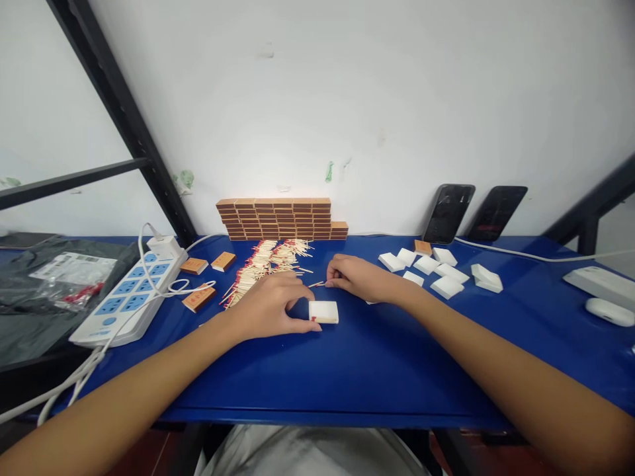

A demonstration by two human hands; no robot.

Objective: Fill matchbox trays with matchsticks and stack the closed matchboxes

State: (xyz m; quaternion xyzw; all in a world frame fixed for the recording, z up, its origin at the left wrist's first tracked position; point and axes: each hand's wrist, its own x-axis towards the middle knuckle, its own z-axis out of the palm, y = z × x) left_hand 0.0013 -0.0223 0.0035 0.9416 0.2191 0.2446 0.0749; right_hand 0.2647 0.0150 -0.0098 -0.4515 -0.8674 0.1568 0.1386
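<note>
My left hand point(272, 305) rests on the blue table point(377, 370), its thumb and fingers closed on a small white matchbox tray point(323, 312) with red-tipped matches inside. My right hand point(358, 278) lies just beyond the tray, fingers pinched on a few matchsticks point(317, 284). A loose pile of red-headed matches point(262, 266) spreads out behind my left hand. Several empty white trays point(441, 272) lie to the right of my right hand.
A wall of stacked brown matchboxes point(280, 219) stands against the back wall. Loose brown sleeves point(199, 297) lie near a white power strip point(129, 295) at the left. Two dark phones point(448, 213) lean at the back right; a white mouse point(610, 311) sits far right.
</note>
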